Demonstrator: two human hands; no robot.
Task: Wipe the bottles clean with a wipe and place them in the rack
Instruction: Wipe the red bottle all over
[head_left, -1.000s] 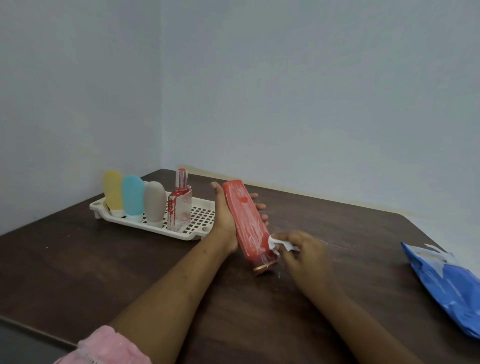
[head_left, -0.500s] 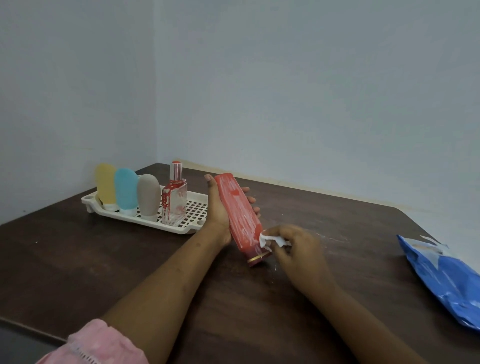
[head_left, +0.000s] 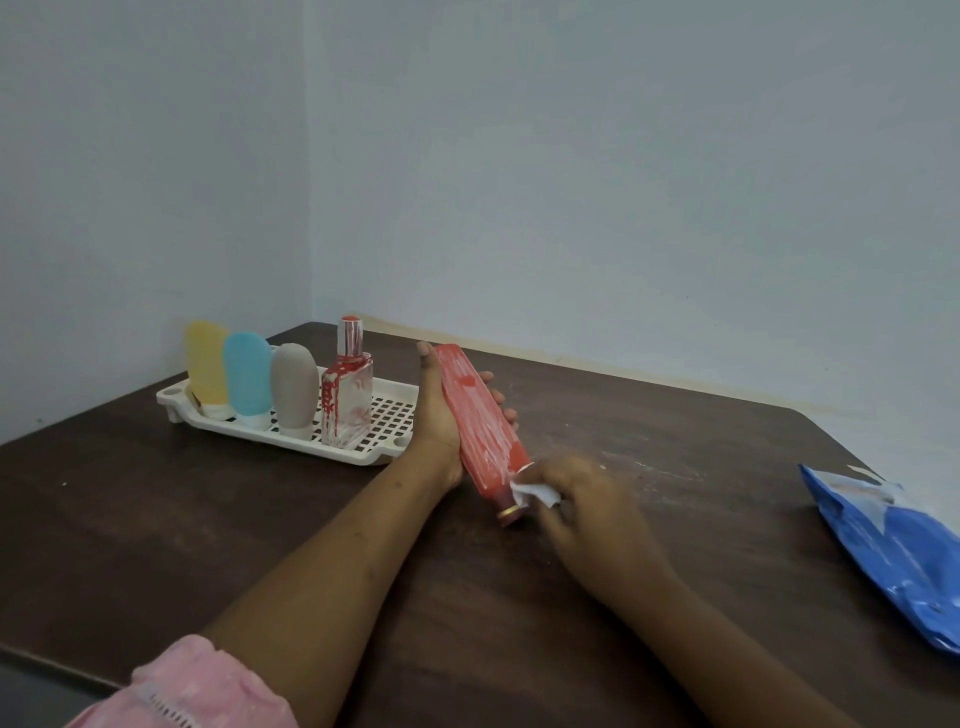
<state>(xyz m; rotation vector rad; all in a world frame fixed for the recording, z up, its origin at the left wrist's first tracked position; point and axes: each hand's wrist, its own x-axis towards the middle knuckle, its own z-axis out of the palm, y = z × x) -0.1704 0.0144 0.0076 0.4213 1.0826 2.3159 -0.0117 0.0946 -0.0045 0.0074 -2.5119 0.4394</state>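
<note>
My left hand grips a long red bottle streaked with white, tilted with its cap end down near the table. My right hand pinches a small white wipe against the bottle's lower end by the gold ring. A white slotted rack stands left of the bottle. In it stand a yellow bottle, a blue bottle, a grey bottle and a clear glass bottle smeared with red.
A blue wipes pack lies at the table's right edge. The dark wooden table sits in a corner, with walls close behind and to the left. White smears mark the tabletop right of the bottle.
My right hand with the wipe has stayed at the bottle's lower end, shifting slightly along it. The view has shifted a little; the bottle stays tilted in my left hand.
</note>
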